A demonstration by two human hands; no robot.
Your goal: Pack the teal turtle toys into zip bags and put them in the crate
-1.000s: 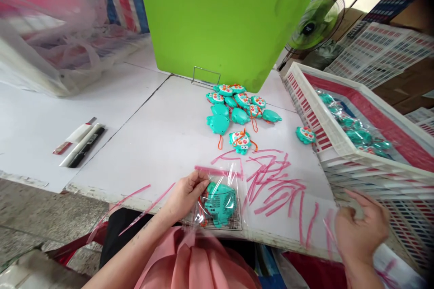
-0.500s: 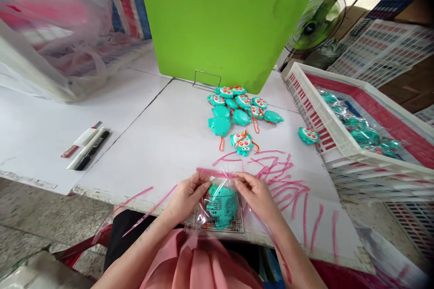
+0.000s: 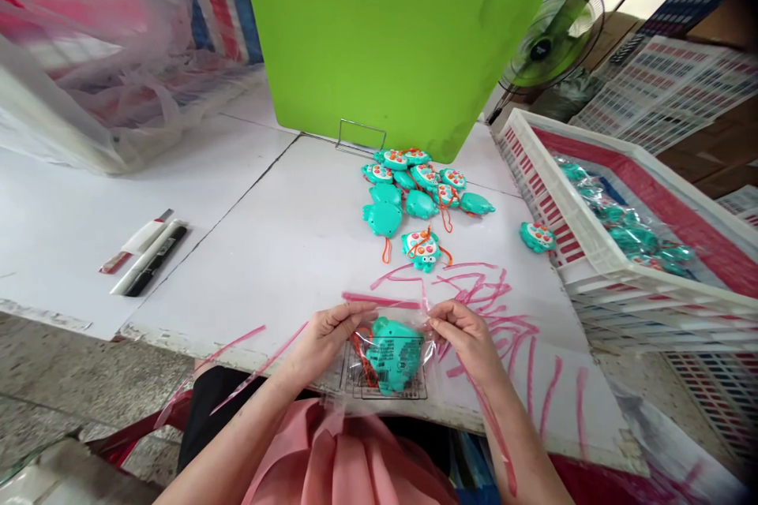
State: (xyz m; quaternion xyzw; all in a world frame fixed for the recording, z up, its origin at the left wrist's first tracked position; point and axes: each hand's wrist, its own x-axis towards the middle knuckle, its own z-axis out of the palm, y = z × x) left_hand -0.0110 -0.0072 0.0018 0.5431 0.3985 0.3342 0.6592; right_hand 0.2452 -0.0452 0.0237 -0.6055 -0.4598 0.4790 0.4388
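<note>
The head view showed both bare hands in the lower centre of the frame, one at either side of a clear plastic bag [image 3: 427, 351]. The fingers of the left hand [image 3: 328, 335] pinched its upper left corner, while those of the right hand [image 3: 467, 331] gripped its upper right corner. Inside lay a teal animal-shaped toy [image 3: 394, 355], back up, with dark print across it and an orange cord at its left. The bag was at the near edge of the white desk [image 3: 266, 237]; whether it rested there or was slightly raised could not be told.

A straight pink strip [image 3: 382, 301] lay just above the bag, and many more were scattered to its right; another ran along the right forearm.

At mid-frame a heap of similar toys [image 3: 420, 203] sat before an upright green board [image 3: 403, 39]. One toy lay face up nearer the hands, another beside a white plastic basket [image 3: 628, 284] at the right, which held bagged toys [image 3: 636, 238]. Markers [image 3: 159, 256] lay at the left.
</note>
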